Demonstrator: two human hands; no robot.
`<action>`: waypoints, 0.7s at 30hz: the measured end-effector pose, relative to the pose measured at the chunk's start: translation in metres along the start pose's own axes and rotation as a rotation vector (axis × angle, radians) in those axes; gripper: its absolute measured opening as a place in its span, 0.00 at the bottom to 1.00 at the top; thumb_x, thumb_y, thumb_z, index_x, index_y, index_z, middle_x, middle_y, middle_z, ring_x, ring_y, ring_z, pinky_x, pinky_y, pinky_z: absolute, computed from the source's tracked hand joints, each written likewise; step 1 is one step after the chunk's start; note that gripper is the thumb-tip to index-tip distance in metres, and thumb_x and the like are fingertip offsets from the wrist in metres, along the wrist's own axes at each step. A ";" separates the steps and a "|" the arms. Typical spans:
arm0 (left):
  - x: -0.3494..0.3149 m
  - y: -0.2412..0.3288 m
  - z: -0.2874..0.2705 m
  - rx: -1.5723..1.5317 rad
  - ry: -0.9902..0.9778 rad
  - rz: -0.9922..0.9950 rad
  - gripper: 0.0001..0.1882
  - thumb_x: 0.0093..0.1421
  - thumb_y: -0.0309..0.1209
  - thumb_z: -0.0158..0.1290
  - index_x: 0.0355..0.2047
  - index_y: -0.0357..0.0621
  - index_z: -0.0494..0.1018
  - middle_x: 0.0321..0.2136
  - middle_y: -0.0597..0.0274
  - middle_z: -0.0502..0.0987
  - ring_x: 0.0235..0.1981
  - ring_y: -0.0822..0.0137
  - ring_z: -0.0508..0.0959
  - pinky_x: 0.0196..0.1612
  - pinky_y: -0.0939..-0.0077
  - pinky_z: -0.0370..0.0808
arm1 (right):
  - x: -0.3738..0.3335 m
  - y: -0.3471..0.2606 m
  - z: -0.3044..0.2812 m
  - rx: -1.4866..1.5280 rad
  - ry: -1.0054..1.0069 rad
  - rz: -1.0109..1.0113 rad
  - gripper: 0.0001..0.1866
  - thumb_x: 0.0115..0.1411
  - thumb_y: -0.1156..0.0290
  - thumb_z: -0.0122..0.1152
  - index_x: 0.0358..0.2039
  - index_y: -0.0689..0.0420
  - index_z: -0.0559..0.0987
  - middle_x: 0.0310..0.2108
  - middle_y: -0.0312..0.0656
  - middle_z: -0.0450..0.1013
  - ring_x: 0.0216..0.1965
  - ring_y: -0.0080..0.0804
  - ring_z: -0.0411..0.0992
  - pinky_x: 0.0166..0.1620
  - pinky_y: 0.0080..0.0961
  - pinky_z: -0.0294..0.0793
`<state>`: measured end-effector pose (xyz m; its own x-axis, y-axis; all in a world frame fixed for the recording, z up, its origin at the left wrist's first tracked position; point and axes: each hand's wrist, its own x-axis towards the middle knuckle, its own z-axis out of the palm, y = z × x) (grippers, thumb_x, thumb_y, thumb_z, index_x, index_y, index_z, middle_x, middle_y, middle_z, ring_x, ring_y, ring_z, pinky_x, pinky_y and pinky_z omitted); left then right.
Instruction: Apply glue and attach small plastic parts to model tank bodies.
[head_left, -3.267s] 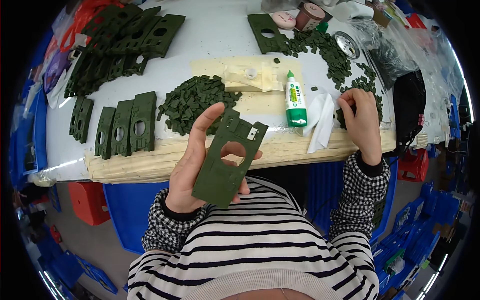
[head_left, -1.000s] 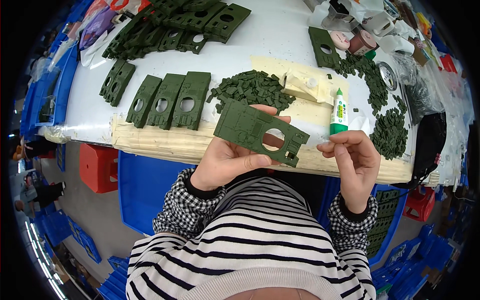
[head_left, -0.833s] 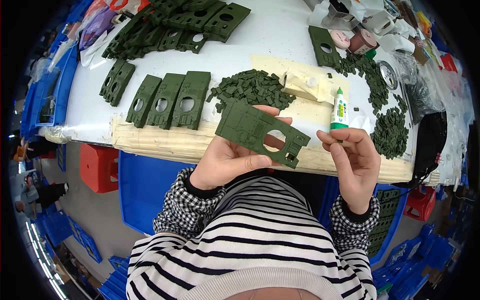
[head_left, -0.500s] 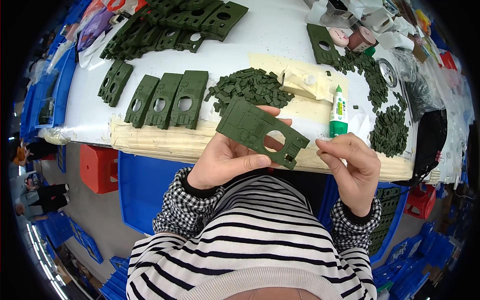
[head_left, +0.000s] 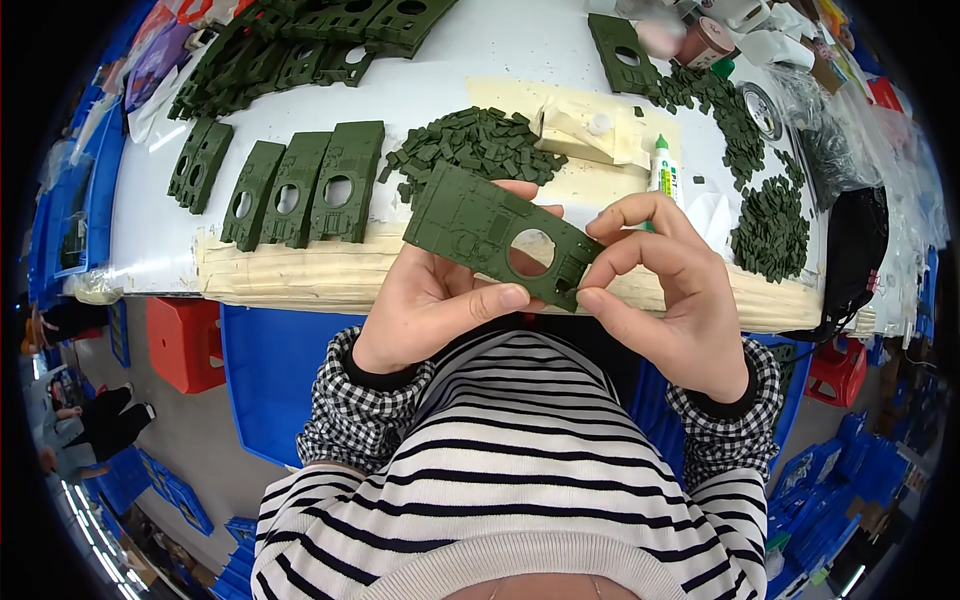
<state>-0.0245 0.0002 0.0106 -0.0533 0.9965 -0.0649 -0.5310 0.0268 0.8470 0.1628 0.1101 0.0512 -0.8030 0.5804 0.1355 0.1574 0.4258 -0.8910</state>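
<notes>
My left hand (head_left: 432,305) holds a flat dark green plastic plate (head_left: 470,222) with a round hole, tilted, in front of my chest. Its thumb lies under the hole and its fingers reach behind the far edge. My right hand (head_left: 668,290) pinches the plate's right end between thumb and forefinger; whether a small part sits between those fingertips I cannot tell. A green-capped glue bottle (head_left: 662,170) stands on the table just beyond my right hand.
A white table (head_left: 500,60) with a taped front edge carries three matching green plates (head_left: 300,190) in a row, a stack of more plates (head_left: 290,45) at the back left, and heaps of small green pieces (head_left: 470,145), (head_left: 770,225). Blue crates (head_left: 270,370) and a red stool (head_left: 185,340) stand below.
My right hand has closed in from the table and now pinches the plate's right end. The left hand has kept hold of the plate, turning it more level.
</notes>
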 end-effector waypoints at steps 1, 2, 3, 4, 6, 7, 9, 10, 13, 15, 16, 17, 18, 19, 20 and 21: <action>-0.001 0.000 0.000 0.001 0.005 -0.005 0.38 0.55 0.25 0.58 0.63 0.35 0.51 0.58 0.39 0.63 0.52 0.55 0.74 0.45 0.65 0.81 | 0.002 0.002 0.001 -0.003 0.001 -0.012 0.05 0.48 0.73 0.66 0.26 0.57 0.80 0.38 0.40 0.70 0.42 0.33 0.67 0.47 0.28 0.65; -0.001 0.001 0.001 0.002 0.010 -0.009 0.38 0.55 0.25 0.58 0.63 0.35 0.51 0.58 0.39 0.63 0.52 0.54 0.74 0.45 0.65 0.81 | 0.002 0.003 0.002 -0.006 0.001 -0.023 0.05 0.48 0.73 0.66 0.26 0.57 0.80 0.38 0.40 0.70 0.42 0.33 0.68 0.47 0.28 0.65; -0.002 0.001 0.000 0.004 0.017 -0.013 0.38 0.55 0.25 0.58 0.63 0.35 0.51 0.58 0.39 0.63 0.52 0.54 0.74 0.45 0.64 0.81 | 0.003 0.004 0.003 0.015 0.004 -0.011 0.05 0.48 0.73 0.66 0.26 0.57 0.80 0.38 0.40 0.70 0.42 0.33 0.68 0.48 0.28 0.65; -0.002 0.001 0.000 0.005 0.019 -0.008 0.38 0.56 0.25 0.58 0.63 0.35 0.51 0.58 0.39 0.63 0.52 0.54 0.74 0.46 0.64 0.81 | 0.004 0.005 0.005 0.037 0.006 0.001 0.05 0.48 0.72 0.66 0.26 0.57 0.80 0.38 0.40 0.70 0.42 0.32 0.68 0.48 0.28 0.65; -0.002 -0.001 -0.002 0.008 0.017 0.000 0.38 0.56 0.25 0.58 0.63 0.35 0.51 0.58 0.39 0.63 0.52 0.54 0.74 0.46 0.64 0.81 | 0.005 0.006 0.008 0.063 0.010 0.016 0.05 0.48 0.72 0.66 0.26 0.58 0.80 0.38 0.40 0.70 0.42 0.32 0.68 0.48 0.28 0.65; -0.001 -0.001 -0.003 0.004 0.014 -0.003 0.38 0.56 0.25 0.57 0.63 0.35 0.51 0.58 0.39 0.63 0.52 0.54 0.74 0.46 0.64 0.81 | 0.005 0.007 0.009 0.067 0.013 0.018 0.05 0.48 0.72 0.66 0.25 0.58 0.80 0.38 0.39 0.70 0.42 0.32 0.68 0.48 0.28 0.65; -0.001 -0.001 -0.004 -0.003 0.011 -0.008 0.38 0.56 0.25 0.57 0.63 0.35 0.51 0.58 0.39 0.63 0.52 0.53 0.74 0.46 0.63 0.81 | 0.006 0.007 0.010 0.075 0.017 0.023 0.05 0.49 0.72 0.65 0.25 0.58 0.80 0.38 0.39 0.70 0.42 0.31 0.68 0.48 0.27 0.65; -0.001 -0.001 -0.004 -0.002 0.014 -0.007 0.38 0.56 0.25 0.57 0.63 0.35 0.51 0.58 0.39 0.63 0.52 0.53 0.74 0.46 0.63 0.81 | 0.006 0.007 0.011 0.080 0.018 0.026 0.04 0.49 0.72 0.65 0.25 0.58 0.80 0.37 0.39 0.70 0.42 0.31 0.68 0.48 0.27 0.65; -0.001 -0.001 -0.005 0.000 0.018 -0.006 0.38 0.56 0.25 0.57 0.63 0.35 0.51 0.58 0.39 0.63 0.52 0.53 0.74 0.46 0.63 0.81 | 0.007 0.007 0.011 0.082 0.021 0.023 0.04 0.49 0.73 0.65 0.25 0.58 0.79 0.37 0.39 0.70 0.42 0.31 0.68 0.48 0.26 0.66; -0.001 -0.001 -0.005 0.004 0.019 -0.007 0.37 0.56 0.25 0.57 0.63 0.35 0.51 0.58 0.39 0.63 0.51 0.53 0.75 0.46 0.63 0.81 | 0.008 0.007 0.012 0.079 0.021 0.021 0.04 0.48 0.73 0.65 0.25 0.58 0.79 0.37 0.39 0.70 0.42 0.31 0.68 0.48 0.26 0.66; -0.001 -0.001 -0.006 0.003 0.020 -0.007 0.37 0.56 0.24 0.56 0.63 0.35 0.51 0.58 0.39 0.63 0.51 0.54 0.75 0.46 0.63 0.81 | 0.008 0.008 0.012 0.077 0.021 0.021 0.04 0.48 0.73 0.65 0.25 0.58 0.79 0.37 0.39 0.70 0.42 0.31 0.68 0.48 0.26 0.66; -0.001 -0.001 -0.006 0.003 0.022 -0.006 0.37 0.56 0.24 0.56 0.63 0.35 0.51 0.58 0.39 0.63 0.51 0.54 0.75 0.46 0.62 0.81 | 0.008 0.008 0.013 0.076 0.021 0.022 0.05 0.48 0.73 0.65 0.25 0.58 0.79 0.37 0.39 0.70 0.42 0.31 0.68 0.48 0.26 0.66; -0.001 -0.001 -0.006 0.002 0.022 -0.007 0.37 0.56 0.24 0.56 0.63 0.35 0.51 0.58 0.39 0.63 0.51 0.54 0.75 0.46 0.62 0.81 | 0.008 0.008 0.013 0.071 0.030 0.017 0.05 0.48 0.73 0.65 0.25 0.58 0.79 0.37 0.39 0.70 0.42 0.31 0.68 0.48 0.26 0.66; -0.001 -0.001 -0.006 0.003 0.022 -0.006 0.37 0.56 0.24 0.56 0.63 0.35 0.51 0.58 0.39 0.63 0.51 0.54 0.75 0.46 0.62 0.81 | 0.007 0.008 0.014 0.067 0.039 0.012 0.05 0.48 0.73 0.65 0.25 0.58 0.79 0.37 0.40 0.70 0.42 0.32 0.68 0.48 0.26 0.66; -0.001 -0.001 -0.006 0.005 0.021 -0.005 0.37 0.56 0.24 0.56 0.63 0.35 0.51 0.58 0.39 0.63 0.51 0.54 0.75 0.46 0.62 0.81 | 0.007 0.008 0.015 0.063 0.047 0.007 0.05 0.48 0.73 0.65 0.25 0.59 0.79 0.37 0.40 0.70 0.42 0.32 0.68 0.48 0.27 0.66; -0.001 -0.001 -0.006 0.005 0.021 -0.004 0.37 0.56 0.24 0.56 0.63 0.35 0.51 0.58 0.39 0.63 0.51 0.54 0.75 0.46 0.62 0.81 | 0.007 0.008 0.015 0.056 0.049 0.004 0.05 0.48 0.73 0.65 0.25 0.59 0.79 0.37 0.40 0.70 0.42 0.32 0.68 0.48 0.27 0.66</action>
<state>-0.0288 -0.0015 0.0063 -0.0687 0.9945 -0.0789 -0.5266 0.0310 0.8496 0.1496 0.1077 0.0385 -0.7732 0.6158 0.1514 0.1274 0.3848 -0.9142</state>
